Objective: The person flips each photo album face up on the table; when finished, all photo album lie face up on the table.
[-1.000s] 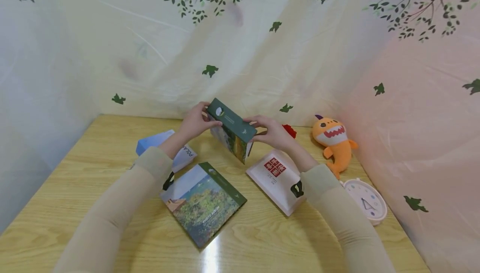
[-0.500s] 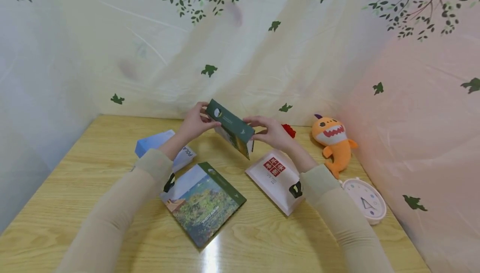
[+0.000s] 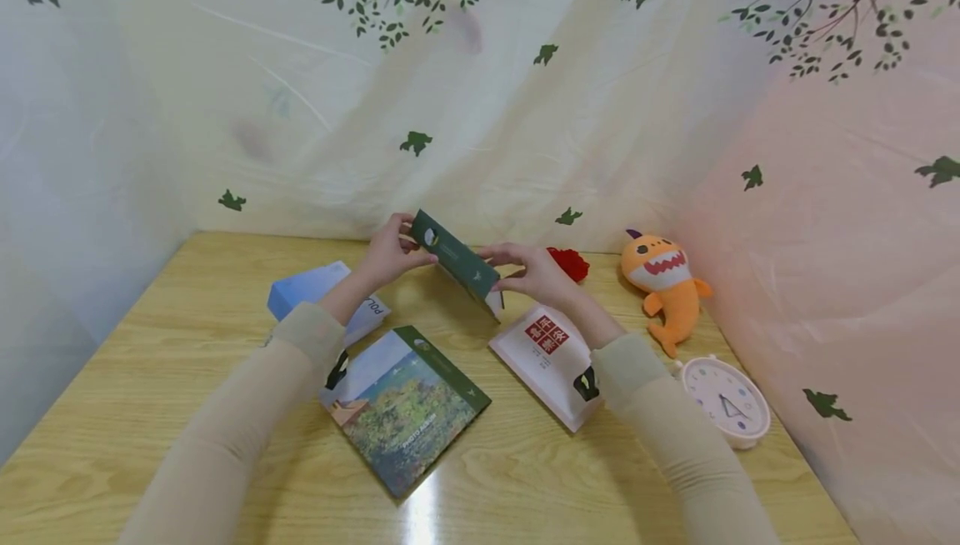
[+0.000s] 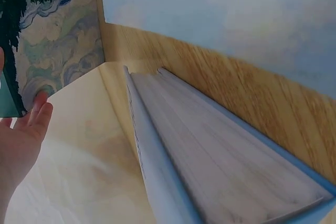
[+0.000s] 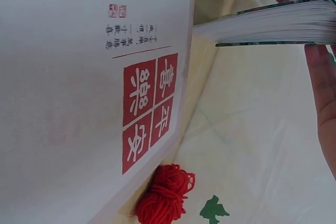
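Observation:
Near the back of the table, my left hand and right hand hold a photo album between them, its dark green spine facing up. The left thumb and fingers pinch one end of the spine. At the other end, the right thumb lies on the near side and the fingers on the far side. A painted landscape cover shows in the left wrist view, and white page edges in the right wrist view. Whether the album's lower edge touches the table cannot be told. A similar photo album lies flat in front.
Left, partly behind my forearm, lies a blue-and-white book-like thing. A pale packet with red Chinese characters lies under my right forearm. Red yarn, an orange shark toy and a white clock stand right. Fabric backs the table.
The held album has tilted, so less of its painted cover shows in the head view. Both hands have lowered slightly, and the right has shifted left, uncovering more red yarn.

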`<state>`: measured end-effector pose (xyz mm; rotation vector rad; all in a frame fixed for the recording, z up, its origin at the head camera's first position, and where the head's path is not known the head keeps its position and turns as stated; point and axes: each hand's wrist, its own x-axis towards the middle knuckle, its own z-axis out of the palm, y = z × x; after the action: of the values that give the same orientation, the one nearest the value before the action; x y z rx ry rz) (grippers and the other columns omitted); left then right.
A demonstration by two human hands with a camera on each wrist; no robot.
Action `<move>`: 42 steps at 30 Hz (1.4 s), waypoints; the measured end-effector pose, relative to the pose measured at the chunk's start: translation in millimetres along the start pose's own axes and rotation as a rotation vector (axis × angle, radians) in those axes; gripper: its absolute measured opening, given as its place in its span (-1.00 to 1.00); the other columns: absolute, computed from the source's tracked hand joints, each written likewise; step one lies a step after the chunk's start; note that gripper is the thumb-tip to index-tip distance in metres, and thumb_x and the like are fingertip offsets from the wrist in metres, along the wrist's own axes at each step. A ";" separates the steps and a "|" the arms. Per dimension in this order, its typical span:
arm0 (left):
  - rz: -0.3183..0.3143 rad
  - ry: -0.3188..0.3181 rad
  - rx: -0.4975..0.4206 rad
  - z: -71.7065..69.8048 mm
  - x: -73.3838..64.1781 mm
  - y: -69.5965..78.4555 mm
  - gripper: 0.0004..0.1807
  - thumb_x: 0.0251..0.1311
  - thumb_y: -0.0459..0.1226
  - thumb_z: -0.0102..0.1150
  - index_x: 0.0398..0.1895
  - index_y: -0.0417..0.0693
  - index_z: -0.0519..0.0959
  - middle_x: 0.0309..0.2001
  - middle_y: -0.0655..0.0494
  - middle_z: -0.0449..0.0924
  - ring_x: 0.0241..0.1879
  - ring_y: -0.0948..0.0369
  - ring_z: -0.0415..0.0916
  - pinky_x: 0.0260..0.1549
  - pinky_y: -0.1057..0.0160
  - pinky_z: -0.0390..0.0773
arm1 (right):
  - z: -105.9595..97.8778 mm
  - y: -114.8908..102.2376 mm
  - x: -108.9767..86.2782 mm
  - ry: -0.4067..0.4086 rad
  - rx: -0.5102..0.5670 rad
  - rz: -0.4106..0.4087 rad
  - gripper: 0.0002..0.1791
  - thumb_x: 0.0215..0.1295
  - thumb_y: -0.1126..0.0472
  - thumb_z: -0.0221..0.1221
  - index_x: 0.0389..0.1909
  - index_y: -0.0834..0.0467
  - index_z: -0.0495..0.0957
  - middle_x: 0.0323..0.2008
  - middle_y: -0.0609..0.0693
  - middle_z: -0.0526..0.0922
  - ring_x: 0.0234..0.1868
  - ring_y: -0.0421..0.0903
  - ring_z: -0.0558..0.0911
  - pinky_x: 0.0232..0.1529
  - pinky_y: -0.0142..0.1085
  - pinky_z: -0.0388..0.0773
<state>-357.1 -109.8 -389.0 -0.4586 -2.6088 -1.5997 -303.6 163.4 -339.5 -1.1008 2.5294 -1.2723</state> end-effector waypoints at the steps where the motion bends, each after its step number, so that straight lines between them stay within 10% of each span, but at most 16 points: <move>1: 0.000 0.000 0.006 -0.5 -0.3 0.3 -0.13 -0.03 -0.23 0.44 0.29 -0.21 0.14 0.08 -0.22 0.40 0.01 -0.09 0.50 0.03 0.02 0.49 | 0.6 -0.2 0.0 -0.002 0.004 0.004 -0.43 0.13 0.39 0.28 0.21 0.23 0.44 0.17 0.15 0.51 0.14 0.06 0.53 0.09 -0.01 0.51; 32: 0.092 -0.050 0.127 -12.9 -11.5 -13.8 -0.12 -0.10 -0.33 0.47 0.32 -0.18 0.21 -0.01 -0.30 0.46 -0.19 -0.10 0.53 -0.17 0.07 0.56 | 23.5 47.6 9.8 -0.151 -0.047 -0.008 -0.43 0.11 0.11 0.33 0.20 -0.01 0.48 0.17 -0.06 0.51 0.14 -0.03 0.51 0.14 0.11 0.42; 42: 0.033 -0.037 0.138 -10.4 -13.2 -18.1 -0.28 0.08 -0.11 0.35 0.27 -0.13 0.28 0.05 -0.22 0.43 -0.17 -0.07 0.55 -0.14 0.04 0.57 | 29.0 46.5 11.7 -0.194 -0.054 -0.022 -0.41 0.11 0.15 0.33 0.21 0.08 0.46 0.19 0.02 0.48 0.12 -0.04 0.49 0.12 -0.02 0.49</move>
<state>-350.6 -129.6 -402.4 -0.5243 -2.7006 -1.4038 -326.9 154.8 -389.7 -1.2027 2.4273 -1.0515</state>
